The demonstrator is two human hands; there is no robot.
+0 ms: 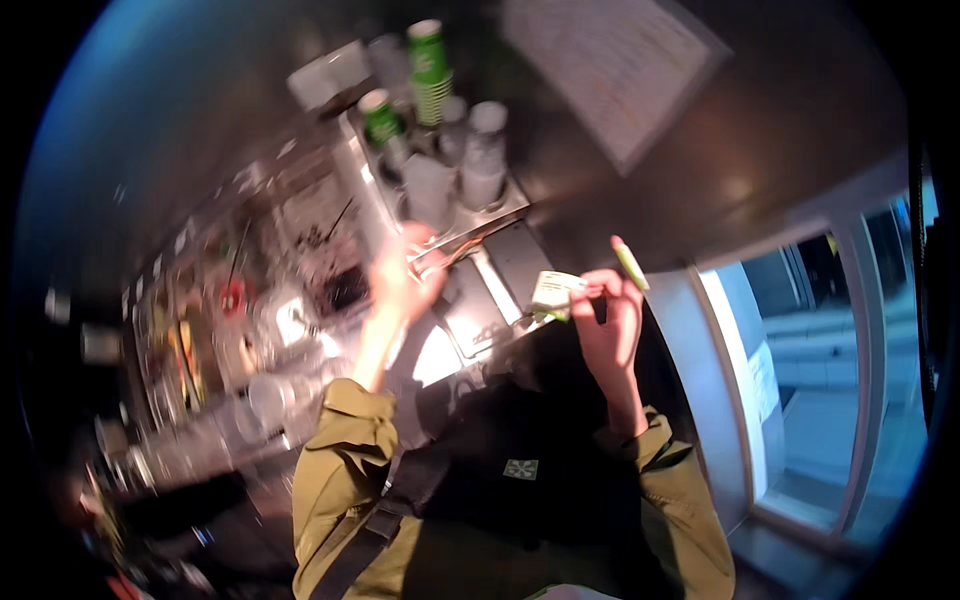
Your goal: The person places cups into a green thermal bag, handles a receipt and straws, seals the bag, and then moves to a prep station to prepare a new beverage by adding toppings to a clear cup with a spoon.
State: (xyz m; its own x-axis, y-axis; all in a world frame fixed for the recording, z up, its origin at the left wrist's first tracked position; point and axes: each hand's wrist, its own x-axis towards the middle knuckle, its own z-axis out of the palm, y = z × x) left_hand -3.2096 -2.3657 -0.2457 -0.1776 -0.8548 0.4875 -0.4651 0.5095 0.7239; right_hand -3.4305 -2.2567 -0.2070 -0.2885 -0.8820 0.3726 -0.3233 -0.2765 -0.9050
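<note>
My right hand [611,322] pinches a small white printed label [555,292] with a green lower edge between thumb and finger. A narrow green-and-white piece [631,266] with a pink tip sticks up at that hand's outer fingers; whether it is a pen or a strip around a finger is unclear. My left hand [405,281] is motion-blurred and reaches over the near edge of the metal cup rack [487,217]. Whether it holds anything cannot be told. Below the rack, between the hands, lie metal panels or lids [480,300] set into the counter.
Green paper cups [433,82] and clear plastic cups [486,154] stand stacked in the rack. Ingredient containers [247,285] fill the counter on the left. A sheet with writing [619,75] lies beyond the rack. A glass-fronted cabinet or window [810,375] stands at right.
</note>
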